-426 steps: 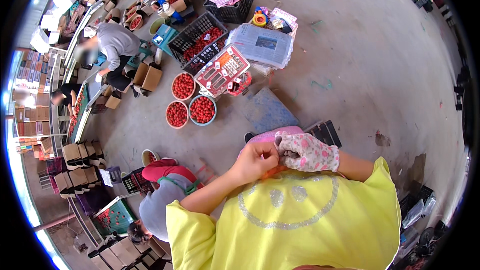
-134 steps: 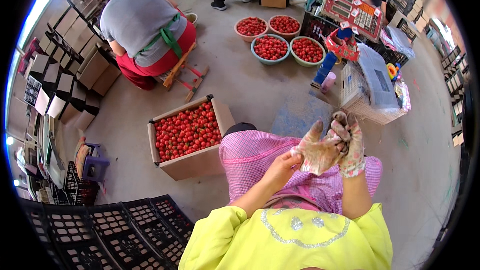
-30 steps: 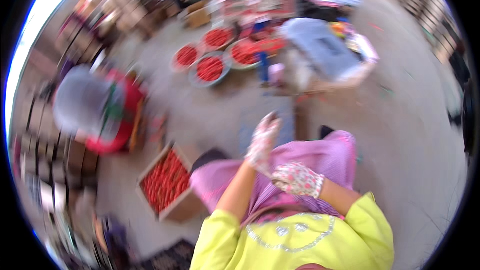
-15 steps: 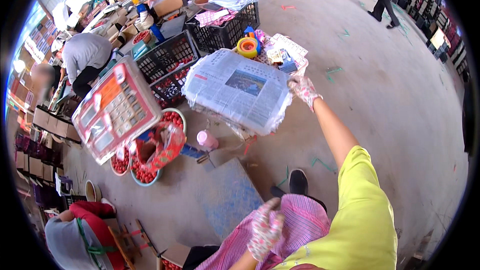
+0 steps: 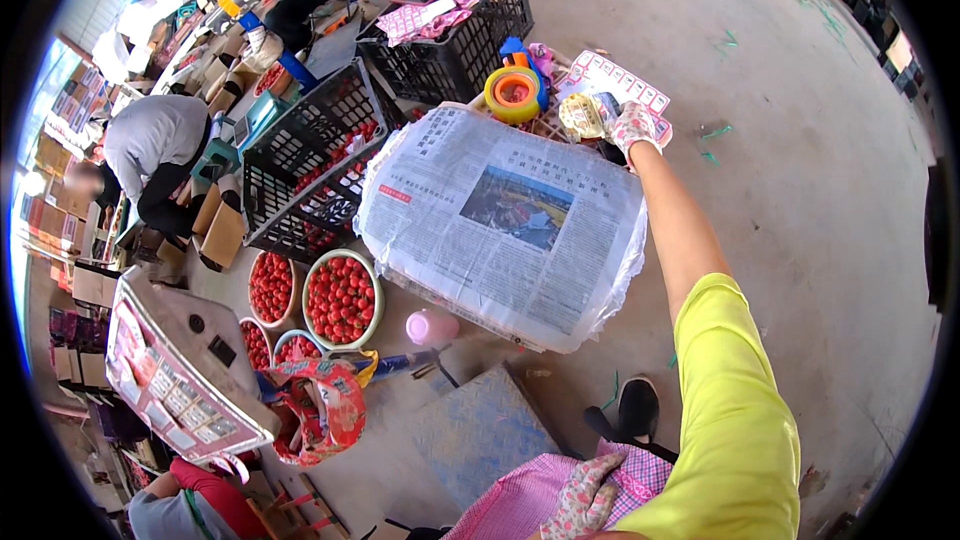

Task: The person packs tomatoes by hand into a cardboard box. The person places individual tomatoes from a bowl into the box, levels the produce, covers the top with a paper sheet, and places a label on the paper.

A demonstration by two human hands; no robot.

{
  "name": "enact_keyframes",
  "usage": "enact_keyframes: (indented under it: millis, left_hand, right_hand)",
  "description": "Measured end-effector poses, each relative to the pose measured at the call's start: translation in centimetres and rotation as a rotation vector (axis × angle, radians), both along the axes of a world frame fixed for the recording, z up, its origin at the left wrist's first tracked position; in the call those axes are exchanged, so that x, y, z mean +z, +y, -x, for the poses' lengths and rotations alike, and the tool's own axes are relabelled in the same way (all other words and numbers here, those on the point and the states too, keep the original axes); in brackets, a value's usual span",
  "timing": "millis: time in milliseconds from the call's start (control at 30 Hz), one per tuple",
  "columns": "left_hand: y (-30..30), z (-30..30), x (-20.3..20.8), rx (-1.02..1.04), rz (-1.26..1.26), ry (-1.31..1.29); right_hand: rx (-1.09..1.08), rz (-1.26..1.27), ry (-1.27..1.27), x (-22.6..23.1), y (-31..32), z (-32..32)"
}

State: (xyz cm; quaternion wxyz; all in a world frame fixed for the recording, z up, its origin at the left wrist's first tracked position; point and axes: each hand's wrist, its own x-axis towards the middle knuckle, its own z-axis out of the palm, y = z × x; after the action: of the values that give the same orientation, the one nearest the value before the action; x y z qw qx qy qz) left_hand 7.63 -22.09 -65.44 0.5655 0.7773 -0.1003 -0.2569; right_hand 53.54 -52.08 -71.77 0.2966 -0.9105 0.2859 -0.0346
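My right hand point(image 5: 637, 126), in a white floral glove, is curled at the far right corner of the newspaper stack point(image 5: 500, 215). Its fingers are bent beside a yellowish packet point(image 5: 582, 116) and a small dark-blue item; whatever lies inside them is hidden. The newspapers lie flat in a wide pile, with a printed label sheet point(image 5: 625, 80) and an orange-yellow tape roll point(image 5: 515, 92) behind them. Low in the view my left hand point(image 5: 583, 497), gloved alike, rests on the pink checked apron point(image 5: 515, 500), its fingers laid along the cloth.
A platform scale's display head point(image 5: 180, 360) and blue plate point(image 5: 490, 430) stand at left, a red patterned bag point(image 5: 325, 410) on the post. Nearby are tubs of red fruit point(image 5: 342, 298), a pink bottle point(image 5: 432, 327) and black crates point(image 5: 310, 155). Several people work at left and beyond.
My right hand has moved from the newspapers' edge to the small items behind them. My left hand has lowered onto the apron. The view has shifted, and the scale head appears turned.
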Motion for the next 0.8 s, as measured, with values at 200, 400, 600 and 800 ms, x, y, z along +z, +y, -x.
enact_keyframes:
  millis: [200, 400, 600, 800]
  left_hand:
    - [0.2, -0.6, -0.7, -0.011, 0.022, 0.020]
    - [0.4, -0.2, -0.3, -0.023, 0.030, 0.019]
    - [2.4, -4.1, 5.6, 0.517, 0.106, -0.328]
    - [2.5, -1.1, 12.8, 0.528, -0.190, -1.002]
  right_hand:
    - [0.038, -0.094, -0.396, -1.5, -1.0, 1.7]
    - [0.038, -0.632, -0.637, 9.3, 3.8, 12.8]
    - [0.382, -0.915, -0.580, 13.1, 8.8, 28.1]
    - [0.676, -0.671, -0.694, 15.8, 12.4, 38.9]
